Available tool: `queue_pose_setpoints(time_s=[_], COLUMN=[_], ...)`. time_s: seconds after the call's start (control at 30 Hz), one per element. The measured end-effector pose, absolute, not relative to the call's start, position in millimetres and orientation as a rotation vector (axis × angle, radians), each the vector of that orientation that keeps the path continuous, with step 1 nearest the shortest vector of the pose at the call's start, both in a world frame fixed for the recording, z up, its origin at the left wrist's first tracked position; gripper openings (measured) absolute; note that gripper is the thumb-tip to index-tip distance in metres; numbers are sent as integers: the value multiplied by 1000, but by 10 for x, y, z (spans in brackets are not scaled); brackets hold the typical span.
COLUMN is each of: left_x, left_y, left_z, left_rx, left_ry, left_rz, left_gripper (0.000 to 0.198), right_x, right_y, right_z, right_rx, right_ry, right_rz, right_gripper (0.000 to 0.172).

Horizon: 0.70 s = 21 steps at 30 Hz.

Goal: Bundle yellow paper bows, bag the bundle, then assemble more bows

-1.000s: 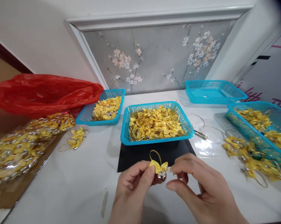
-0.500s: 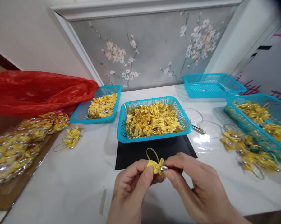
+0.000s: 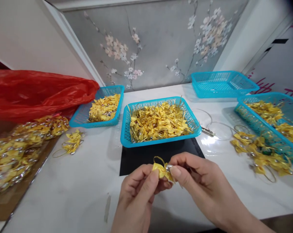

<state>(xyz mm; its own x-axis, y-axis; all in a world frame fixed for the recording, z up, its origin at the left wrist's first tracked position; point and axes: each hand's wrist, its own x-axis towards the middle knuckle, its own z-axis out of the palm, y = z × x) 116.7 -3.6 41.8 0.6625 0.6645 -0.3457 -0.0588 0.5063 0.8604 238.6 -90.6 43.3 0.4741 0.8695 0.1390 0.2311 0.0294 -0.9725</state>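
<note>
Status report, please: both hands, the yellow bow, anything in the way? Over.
Left hand pinching yellow bow. Right hand pinching silver bell on it. Beyond: black sheet, blue basket partly over it; neither blocks the hands.

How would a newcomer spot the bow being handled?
Find the central blue basket, heaped with yellow bows. Nearer the viewer, the left hand pinches one bow, the right hand its silver bell. Only this one is held; the others lie in clusters.
</note>
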Motion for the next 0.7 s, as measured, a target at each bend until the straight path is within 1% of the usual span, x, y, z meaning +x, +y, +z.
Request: queue_pose_setpoints(time_s=[0.07, 0.1, 0.17, 0.3, 0.4, 0.47, 0.6, 0.7], left_x=[1176, 1181, 1190, 1220, 1244, 1249, 1238, 1246], left_y=[-31, -31, -37, -74, -98, -100, -79, -66], left_z=[419, 420, 426, 451, 466, 462, 429, 422], left_rx=[923, 904, 869, 839, 817, 814, 808, 788], left_ry=[737, 738, 750, 835, 860, 852, 843, 810], left_rz=[502, 516, 547, 604, 636, 645, 622, 595], left_gripper=[19, 17, 15, 17, 18, 17, 16, 16], right_x=[2371, 2363, 2346, 2302, 2276, 2286, 2372, 2425], right_y=[-891, -882, -873, -911, -960, -972, -942, -908], right_z=[435, 432, 406, 275, 201, 213, 312, 328], right_rx=[-1512, -1494, -1425, -1418, -1465, -1427, -1297, -1319], right_ry=[-1128, -1193, -1294, -1405, -1448, -1445, -1383, -1158], right_rz=[393, 255, 53, -111, -152, -152, -55, 125], right_gripper=[8, 9, 20, 35, 42, 40, 26, 16])
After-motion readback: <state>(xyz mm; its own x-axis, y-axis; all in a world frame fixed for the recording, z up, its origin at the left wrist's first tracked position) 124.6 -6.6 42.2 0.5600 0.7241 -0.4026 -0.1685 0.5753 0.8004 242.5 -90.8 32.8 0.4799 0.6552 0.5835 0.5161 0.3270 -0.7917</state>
